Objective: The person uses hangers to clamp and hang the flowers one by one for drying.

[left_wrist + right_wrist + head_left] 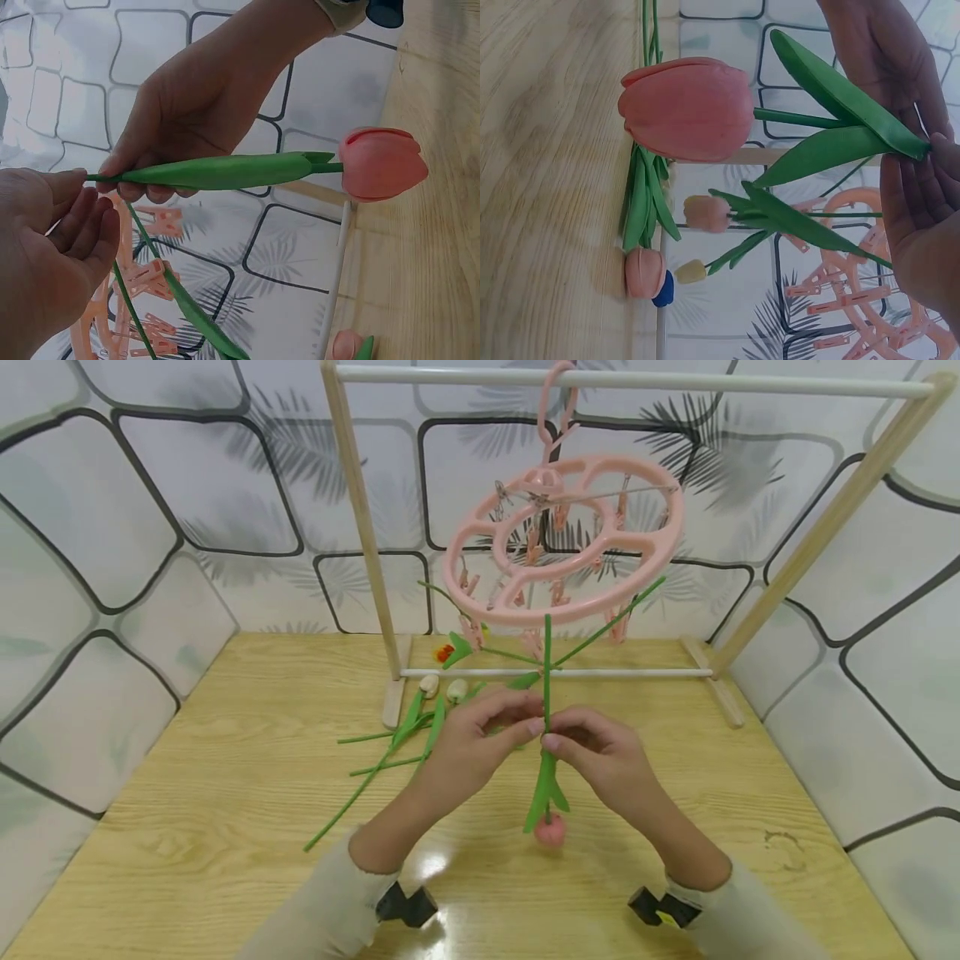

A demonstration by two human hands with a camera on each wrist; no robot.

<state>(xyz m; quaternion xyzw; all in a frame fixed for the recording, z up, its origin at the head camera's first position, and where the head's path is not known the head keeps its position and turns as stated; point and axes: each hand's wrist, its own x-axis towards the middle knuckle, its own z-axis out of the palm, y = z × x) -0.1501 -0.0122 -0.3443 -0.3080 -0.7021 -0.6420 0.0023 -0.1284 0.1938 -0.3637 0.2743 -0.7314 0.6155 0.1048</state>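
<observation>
A pink artificial tulip [551, 832] hangs bloom-down between the two hands, its green stem upright. My right hand [600, 752] pinches the stem just above the leaves. Higher on the same stem, the thumb and fingers of my left hand [480, 735] pinch it. In the left wrist view the right hand [199, 105] is behind the leaves and the left hand [45, 255] is near the stem's end. The bloom [686, 109] fills the middle of the right wrist view, clear of the table. Over the hands hangs a round pink clip hanger [562, 606].
The hanger hooks on the white bar [637, 378] of a wooden-legged rack. Other tulips, including a pinkish one [705, 214] and a yellow one [690, 271], hang below the hanger. White tulips [457, 691] lie on the wooden table [247, 735] left of the hands.
</observation>
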